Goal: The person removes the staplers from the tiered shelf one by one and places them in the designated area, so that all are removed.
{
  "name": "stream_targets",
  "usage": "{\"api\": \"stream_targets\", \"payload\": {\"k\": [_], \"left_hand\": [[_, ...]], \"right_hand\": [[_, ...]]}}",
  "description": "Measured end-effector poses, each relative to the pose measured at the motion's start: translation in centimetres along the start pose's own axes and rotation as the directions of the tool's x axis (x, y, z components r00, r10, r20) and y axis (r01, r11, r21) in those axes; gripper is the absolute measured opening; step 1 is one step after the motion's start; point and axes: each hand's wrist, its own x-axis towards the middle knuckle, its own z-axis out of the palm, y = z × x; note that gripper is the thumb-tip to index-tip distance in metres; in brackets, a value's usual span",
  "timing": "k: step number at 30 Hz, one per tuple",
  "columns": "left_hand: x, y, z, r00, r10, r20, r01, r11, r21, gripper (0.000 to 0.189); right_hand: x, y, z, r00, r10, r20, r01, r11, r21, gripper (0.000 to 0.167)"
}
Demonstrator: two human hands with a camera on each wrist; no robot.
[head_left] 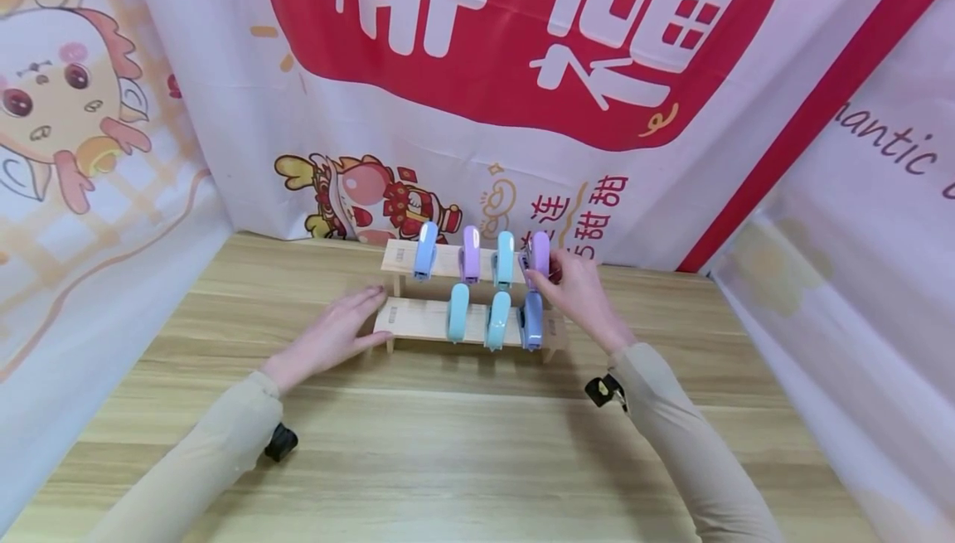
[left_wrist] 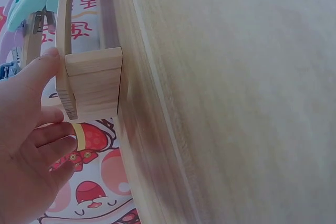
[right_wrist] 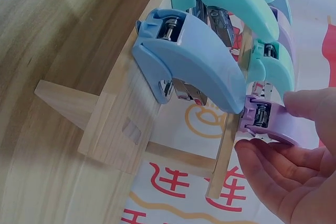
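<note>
A two-tier wooden rack (head_left: 418,321) stands on the table with staplers on both tiers. At the right end of the upper tier is a purple stapler (head_left: 540,249), which my right hand (head_left: 585,296) pinches between thumb and fingers. My left hand (head_left: 332,334) holds the left end of the lower tier, its thumb on the board (left_wrist: 62,85). To the left along the upper tier are a teal stapler (head_left: 504,259), another purple stapler (head_left: 470,251) and a blue stapler (head_left: 425,251). Below, two teal staplers (head_left: 458,311) and a blue stapler (right_wrist: 191,56) sit on the lower tier.
The rack rests on a wood-grain table (head_left: 462,443), near its back edge. Printed cloth (head_left: 358,128) hangs right behind it, and more cloth (head_left: 843,220) hangs at the sides. Dark wrist devices (head_left: 282,442) sit on both sleeves.
</note>
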Motion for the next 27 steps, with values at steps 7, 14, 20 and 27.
{"api": "stream_targets", "payload": {"k": [7,14,20,27], "left_hand": [[0.00,0.00,0.23,1.000,0.011,-0.002,-0.011,1.000,0.018,0.078],[-0.01,0.08,0.18,0.999,0.036,-0.020,-0.035,0.998,0.042,0.074],[-0.14,0.15,0.20,0.998,0.045,-0.041,-0.043,0.998,0.054,0.072],[-0.11,0.30,0.15,0.999,0.039,-0.037,-0.037,0.997,0.061,0.070]], "right_hand": [[0.05,-0.47,0.05,0.999,0.032,-0.003,-0.032,0.999,0.010,0.030],[0.17,-0.72,-0.02,0.998,0.062,-0.010,-0.062,0.998,0.019,0.031],[0.33,-0.87,0.05,0.996,0.090,-0.016,-0.090,0.995,0.045,0.025],[0.47,-0.95,0.13,0.994,0.102,-0.036,-0.100,0.993,0.059,0.023]]}}
